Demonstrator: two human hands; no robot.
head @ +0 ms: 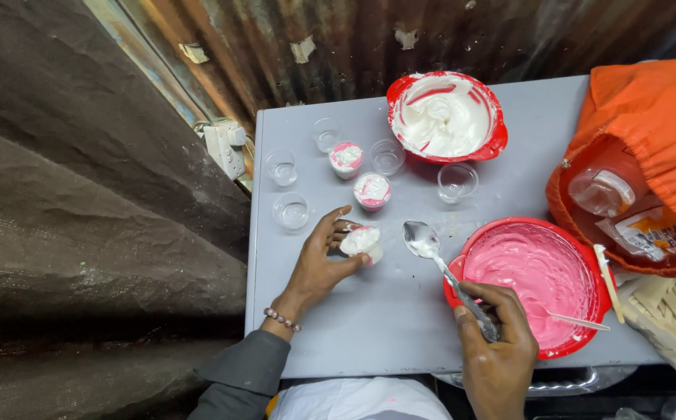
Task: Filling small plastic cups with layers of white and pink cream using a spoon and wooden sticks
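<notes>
My left hand grips a small clear cup filled with pink and white cream, resting on the grey table. A metal spoon is in my right hand, its bowl smeared with white cream and hovering just right of that cup. Beside my right hand is a red bowl of pink cream with a utensil lying in it. A red bowl of white cream stands at the table's far side. Two filled cups stand between several empty clear cups.
An orange cloth bag holding plastic-wrapped items lies at the right edge. Wooden sticks lie at the lower right. A white wall socket hangs left of the table. Rusty corrugated sheet metal backs the table, with a dark wall on the left.
</notes>
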